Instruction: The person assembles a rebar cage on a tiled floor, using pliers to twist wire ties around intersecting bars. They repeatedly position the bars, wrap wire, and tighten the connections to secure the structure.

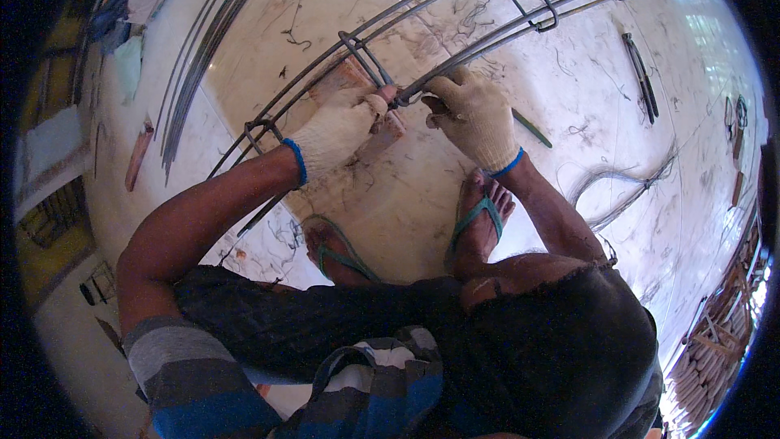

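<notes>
A long steel rebar cage of bars and square stirrups crosses in front of me, from lower left to upper right. My left hand, in a cream knit glove with a blue cuff, is closed at a joint of bar and stirrup, its bare thumb tip pressing there. Just right of that joint, my right hand is gloved alike, with its fingers curled together under the bar. What they pinch is too small to make out, perhaps thin wire. A green strip or handle shows beside the right hand; whether it is held cannot be told.
A reddish block lies beneath the cage. Loose bars and a wooden piece lie at left. To the right are dark rods and a bundle of thin wire. Wire scraps litter the pale floor around my sandalled feet.
</notes>
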### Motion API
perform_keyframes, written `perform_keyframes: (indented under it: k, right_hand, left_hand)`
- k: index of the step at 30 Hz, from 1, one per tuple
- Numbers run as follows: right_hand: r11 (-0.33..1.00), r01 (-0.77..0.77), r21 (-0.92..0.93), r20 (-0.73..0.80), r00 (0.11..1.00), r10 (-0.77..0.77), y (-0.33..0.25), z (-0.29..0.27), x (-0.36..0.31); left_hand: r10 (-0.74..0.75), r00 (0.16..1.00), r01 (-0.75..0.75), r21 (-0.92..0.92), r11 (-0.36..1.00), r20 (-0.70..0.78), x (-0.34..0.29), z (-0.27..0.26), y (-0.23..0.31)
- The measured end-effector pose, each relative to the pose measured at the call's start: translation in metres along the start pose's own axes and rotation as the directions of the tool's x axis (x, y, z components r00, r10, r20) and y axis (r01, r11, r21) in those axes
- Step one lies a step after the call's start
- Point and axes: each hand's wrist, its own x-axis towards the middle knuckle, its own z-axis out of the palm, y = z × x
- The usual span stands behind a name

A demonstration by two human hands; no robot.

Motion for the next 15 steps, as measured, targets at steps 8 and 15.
perform_keyframes:
  k: [8, 15]
  right_hand:
    - [0.942, 0.161, -0.294, -0.18, 0.959, -0.22, -0.008, 0.003, -0.005]
    - [0.975, 0.165, -0.146, 0.151, 0.978, -0.142, -0.007, 0.011, -0.012]
  left_hand:
    - [-0.106, 0.991, 0.094, 0.127, 0.987, 0.087, 0.006, -0.009, 0.002]
    - [-0.014, 0.997, 0.001, 0.172, 0.985, 0.075, -0.003, -0.006, 0.011]
